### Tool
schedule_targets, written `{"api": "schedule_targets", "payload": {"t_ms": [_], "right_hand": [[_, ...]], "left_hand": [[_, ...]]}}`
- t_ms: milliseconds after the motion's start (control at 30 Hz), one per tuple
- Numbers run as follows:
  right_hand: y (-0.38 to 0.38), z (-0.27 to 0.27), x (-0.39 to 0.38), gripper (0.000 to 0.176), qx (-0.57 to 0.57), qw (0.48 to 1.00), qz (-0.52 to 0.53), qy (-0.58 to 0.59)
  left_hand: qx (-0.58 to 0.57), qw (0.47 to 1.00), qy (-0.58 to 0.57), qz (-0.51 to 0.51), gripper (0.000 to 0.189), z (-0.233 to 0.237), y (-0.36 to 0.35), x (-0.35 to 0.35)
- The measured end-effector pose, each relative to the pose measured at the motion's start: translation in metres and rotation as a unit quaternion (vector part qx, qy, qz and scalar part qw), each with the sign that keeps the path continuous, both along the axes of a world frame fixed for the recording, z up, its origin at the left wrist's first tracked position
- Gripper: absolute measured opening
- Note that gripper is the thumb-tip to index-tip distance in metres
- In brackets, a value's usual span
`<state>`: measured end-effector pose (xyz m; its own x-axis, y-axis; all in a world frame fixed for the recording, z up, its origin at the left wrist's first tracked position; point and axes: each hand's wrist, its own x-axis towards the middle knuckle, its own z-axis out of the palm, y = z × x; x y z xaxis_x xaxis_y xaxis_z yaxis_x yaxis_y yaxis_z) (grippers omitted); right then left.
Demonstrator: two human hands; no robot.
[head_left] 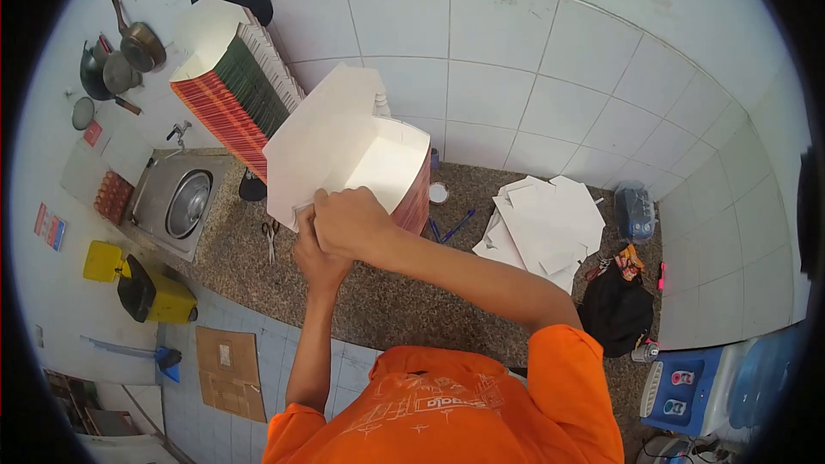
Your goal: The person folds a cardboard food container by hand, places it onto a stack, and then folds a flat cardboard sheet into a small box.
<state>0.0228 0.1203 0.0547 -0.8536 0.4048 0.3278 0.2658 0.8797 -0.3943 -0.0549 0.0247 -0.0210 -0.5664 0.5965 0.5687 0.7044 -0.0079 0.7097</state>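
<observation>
Orange shirt [438, 404] filled the bottom centre. Left hand [321, 259] and right hand [352, 223] together gripped the near flap of a white-lined carton [322, 133], left of centre. Nested cartons [234, 99] occupied the upper left; white sheets [554, 223] lay right of centre.

Room: a kitchen
Sink [156, 182]: stainless steel, at left, with a faucet [179, 131]
Saucepan [142, 48]: hung on the wall, upper left, near a dark pan [89, 76]
Eggs [113, 195]: apparently a trayful, beside the sink
Countertop [369, 305]: speckled stone, mid-frame, below white wall tiles [402, 21]
Water dispenser [683, 388]: lower right, with a blue bottle [763, 376]
</observation>
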Motion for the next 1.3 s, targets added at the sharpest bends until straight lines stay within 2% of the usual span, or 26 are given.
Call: {"api": "schedule_targets", "payload": {"t_ms": [100, 133, 200, 267, 300, 333, 400, 433, 467, 500, 567, 633, 667, 733, 800, 833, 867, 933, 967, 1067, 1133, 1167, 1200, 1233, 1267, 1300], "right_hand": [[0.014, 0.011, 0.010, 0.039, -0.033, 0.999, -0.033, 0.007], [0.026, 0.014, 0.012, 0.040, -0.001, 0.996, -0.074, 0.040], [0.071, 0.015, 0.007, 0.042, 0.090, 0.978, -0.152, 0.107], [0.121, 0.028, 0.011, 0.041, 0.121, 0.964, -0.220, 0.084], [0.142, 0.021, 0.009, 0.044, 0.023, 0.974, -0.223, 0.037], [0.153, 0.011, 0.008, 0.044, 0.022, 0.973, -0.225, 0.037], [0.165, 0.000, 0.012, 0.045, -0.127, 0.973, -0.186, -0.054], [0.171, 0.001, 0.019, 0.045, -0.126, 0.972, -0.191, -0.052], [0.174, -0.002, 0.029, 0.044, -0.171, 0.962, -0.174, 0.121], [0.174, -0.006, 0.042, 0.042, -0.212, 0.922, -0.151, 0.288], [0.179, -0.024, 0.086, 0.036, -0.209, 0.862, -0.227, 0.403], [0.176, -0.068, 0.140, 0.038, -0.214, 0.862, -0.323, 0.326], [0.185, -0.116, 0.171, 0.049, -0.177, 0.889, -0.352, 0.235], [0.184, -0.207, 0.229, 0.076, -0.148, 0.891, -0.428, -0.001], [0.166, -0.290, 0.276, 0.116, -0.195, 0.830, -0.464, -0.238], [0.140, -0.288, 0.291, 0.095, -0.191, 0.833, -0.448, -0.263], [0.137, -0.294, 0.304, 0.095, -0.193, 0.829, -0.456, -0.260], [0.136, -0.315, 0.330, 0.060, -0.223, 0.852, -0.442, -0.169], [0.136, -0.323, 0.337, 0.034, -0.179, 0.873, -0.447, -0.079], [0.153, -0.319, 0.369, 0.022, -0.101, 0.885, -0.455, -0.010], [0.124, -0.240, 0.362, 0.016, -0.067, 0.806, -0.571, 0.139], [0.109, -0.213, 0.361, 0.017, 0.014, 0.799, -0.565, 0.205], [0.090, -0.194, 0.361, 0.021, 0.093, 0.783, -0.554, 0.268], [0.067, -0.178, 0.359, 0.022, 0.131, 0.808, -0.507, 0.269], [0.041, -0.168, 0.357, 0.024, 0.169, 0.829, -0.460, 0.269], [0.011, -0.164, 0.352, 0.023, 0.125, 0.857, -0.434, 0.248]], "left_hand": [[0.094, 0.995, 0.008, -0.012, 0.073, -0.010, 0.001, 0.015], [0.092, 0.996, 0.009, -0.018, 0.073, -0.005, 0.000, 0.020], [0.067, 0.979, 0.191, -0.002, 0.072, 0.008, -0.005, 0.031], [0.027, 0.975, 0.220, -0.034, 0.064, 0.012, -0.002, 0.037], [-0.006, 0.965, 0.253, -0.067, 0.058, 0.013, 0.000, 0.039], [-0.007, 0.965, 0.253, -0.069, 0.058, 0.010, 0.002, 0.040], [0.006, 0.964, 0.262, -0.056, 0.046, 0.003, 0.006, 0.040], [0.009, 0.963, 0.263, -0.061, 0.046, 0.002, 0.009, 0.040], [0.012, 0.964, 0.260, -0.052, 0.045, 0.000, 0.008, 0.040], [0.013, 0.966, 0.256, -0.043, 0.044, -0.003, 0.006, 0.040], [0.011, 0.966, 0.255, -0.045, 0.045, -0.006, 0.005, 0.041], [0.016, 0.966, 0.254, -0.054, 0.045, -0.011, 0.005, 0.042], [0.022, 0.965, 0.256, -0.046, 0.045, -0.014, 0.005, 0.043], [0.030, 0.965, 0.256, -0.050, 0.044, -0.018, 0.007, 0.046], [0.037, 0.965, 0.259, -0.031, 0.042, -0.016, 0.009, 0.048], [0.030, 0.966, 0.257, -0.031, 0.040, -0.013, 0.009, 0.050], [0.032, 0.965, 0.257, -0.039, 0.040, -0.007, 0.009, 0.052], [0.014, 0.965, 0.262, -0.025, 0.038, 0.000, 0.006, 0.057], [0.014, 0.964, 0.262, -0.029, 0.038, -0.001, 0.004, 0.062], [0.101, 0.966, 0.234, -0.041, 0.037, -0.014, -0.006, 0.081], [0.089, 0.933, 0.138, -0.321, 0.043, -0.033, -0.014, 0.089], [0.091, 0.934, 0.138, -0.318, 0.043, -0.031, -0.011, 0.102], [0.001, 0.917, -0.054, -0.396, 0.049, -0.029, -0.007, 0.120], [-0.090, 0.852, -0.243, -0.455, 0.055, -0.027, -0.003, 0.129], [-0.090, 0.852, -0.245, -0.455, 0.055, -0.028, 0.009, 0.130], [-0.081, 0.700, -0.508, -0.495, 0.058, -0.036, 0.026, 0.132]]}}
